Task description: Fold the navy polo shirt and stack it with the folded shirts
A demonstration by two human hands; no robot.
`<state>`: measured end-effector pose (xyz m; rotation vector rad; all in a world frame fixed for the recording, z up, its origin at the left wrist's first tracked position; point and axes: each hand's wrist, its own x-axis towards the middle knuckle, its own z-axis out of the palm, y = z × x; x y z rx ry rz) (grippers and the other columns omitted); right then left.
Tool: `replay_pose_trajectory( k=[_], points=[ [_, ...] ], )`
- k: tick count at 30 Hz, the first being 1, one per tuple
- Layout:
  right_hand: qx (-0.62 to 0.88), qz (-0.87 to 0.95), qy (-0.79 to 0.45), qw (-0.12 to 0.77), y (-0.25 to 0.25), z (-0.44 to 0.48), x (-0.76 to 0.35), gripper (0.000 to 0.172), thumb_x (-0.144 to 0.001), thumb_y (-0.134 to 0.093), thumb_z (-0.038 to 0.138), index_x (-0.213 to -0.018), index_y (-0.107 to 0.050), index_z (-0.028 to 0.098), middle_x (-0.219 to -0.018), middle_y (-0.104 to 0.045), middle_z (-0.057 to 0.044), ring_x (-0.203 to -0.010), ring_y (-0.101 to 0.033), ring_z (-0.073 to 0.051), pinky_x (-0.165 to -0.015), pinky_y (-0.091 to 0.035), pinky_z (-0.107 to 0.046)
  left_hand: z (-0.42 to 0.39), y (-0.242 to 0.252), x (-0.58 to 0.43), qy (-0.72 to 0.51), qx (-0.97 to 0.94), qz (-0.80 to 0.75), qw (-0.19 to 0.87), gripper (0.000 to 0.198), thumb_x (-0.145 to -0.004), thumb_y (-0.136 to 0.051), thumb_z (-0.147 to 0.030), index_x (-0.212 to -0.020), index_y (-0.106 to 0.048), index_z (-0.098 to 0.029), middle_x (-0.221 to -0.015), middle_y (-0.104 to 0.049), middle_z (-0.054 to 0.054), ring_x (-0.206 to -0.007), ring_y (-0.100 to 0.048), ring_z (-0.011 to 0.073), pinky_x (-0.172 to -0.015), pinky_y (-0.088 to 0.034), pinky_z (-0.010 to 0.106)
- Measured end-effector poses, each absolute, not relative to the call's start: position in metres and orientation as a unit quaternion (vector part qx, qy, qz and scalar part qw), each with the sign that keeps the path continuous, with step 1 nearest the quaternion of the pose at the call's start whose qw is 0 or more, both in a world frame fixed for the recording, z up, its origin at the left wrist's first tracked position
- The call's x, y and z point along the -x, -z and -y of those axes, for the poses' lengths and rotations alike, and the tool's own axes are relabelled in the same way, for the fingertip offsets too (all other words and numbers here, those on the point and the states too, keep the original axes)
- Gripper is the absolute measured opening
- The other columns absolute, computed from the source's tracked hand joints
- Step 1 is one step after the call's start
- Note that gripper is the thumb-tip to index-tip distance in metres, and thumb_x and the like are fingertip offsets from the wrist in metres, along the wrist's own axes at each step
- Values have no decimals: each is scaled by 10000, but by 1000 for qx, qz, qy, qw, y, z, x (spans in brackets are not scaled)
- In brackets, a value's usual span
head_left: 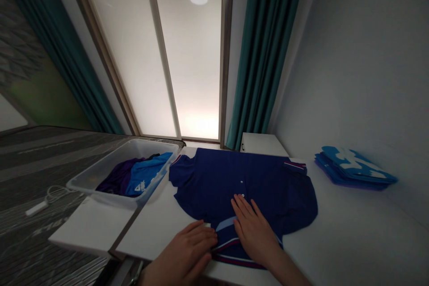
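A dark blue polo shirt [214,183] lies spread on the white table, its collar [231,250] toward me and edged with white and red stripes. Two small pale buttons show down its middle. My right hand [253,232] rests flat on the shirt just above the collar, fingers stretched out. At the collar's left corner, my left hand [189,248] touches the fabric with its fingertips, fingers extended and thumb apart. Part of the collar is hidden under the right hand.
A clear plastic bin [83,176] at left holds purple and blue clothes [144,176]. Folded blue clothes [355,167] are stacked at right by the wall. A white cabinet [263,143] stands behind the white table [348,241]. A white power strip [36,208] lies at left.
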<state>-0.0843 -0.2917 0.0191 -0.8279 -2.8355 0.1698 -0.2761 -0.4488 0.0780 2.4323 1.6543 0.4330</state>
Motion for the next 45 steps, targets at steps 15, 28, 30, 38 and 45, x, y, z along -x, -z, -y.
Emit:
replay_pose_trajectory(
  k=[15, 28, 30, 38, 45],
  points=[
    [291, 951, -85, 55, -23, 292, 85, 606, -981, -262, 462, -1498, -286, 145, -1570, -211, -65, -1453, -164, -227, -1186, -91, -458, 401, -29, 264, -101, -797, -594, 41, 641, -974, -417, -362, -1531, -136, -215, -1578, -228, 74, -1447, -219, 240, -1188, -197, 464],
    [290, 950, -105, 50, -25, 293, 84, 796, -892, -412, 587, -1505, -239, 109, -1576, -164, -84, -1456, -144, -254, -1188, -66, -468, 423, -56, 271, -110, -853, -497, 120, 706, -956, -458, -315, -1539, -70, -227, -1575, -229, 55, -1439, -241, 223, -1197, -208, 429],
    [289, 950, -104, 51, -25, 293, 83, 808, -894, -398, 605, -1506, -230, 105, -1576, -162, -84, -1457, -141, -251, -1188, -72, -469, 425, -60, 276, -98, -859, -486, 128, 711, -964, -449, -345, -1540, -55, -215, -1572, -229, 72, -1439, -237, 233, -1198, -192, 437],
    [291, 949, -102, 63, -22, 293, 83, 825, -894, -367, 661, -1508, -233, 127, -1577, -167, -82, -1455, -149, -259, -1186, -91, -473, 433, -74, 305, -80, -890, -426, 141, 646, -958, -459, -445, -1520, -185, -286, -1565, -242, 79, -1432, -256, 268, -1182, -164, 496],
    [288, 947, -122, 76, -21, 293, 83, 795, -891, -402, 653, -1504, -265, 166, -1572, -198, -85, -1452, -159, -272, -1184, -90, -496, 428, -79, 303, -118, -879, -438, 148, 458, -956, -448, -353, -1403, -408, -262, -1458, -468, 79, -1372, -384, 243, -1189, -136, 500]
  ],
)
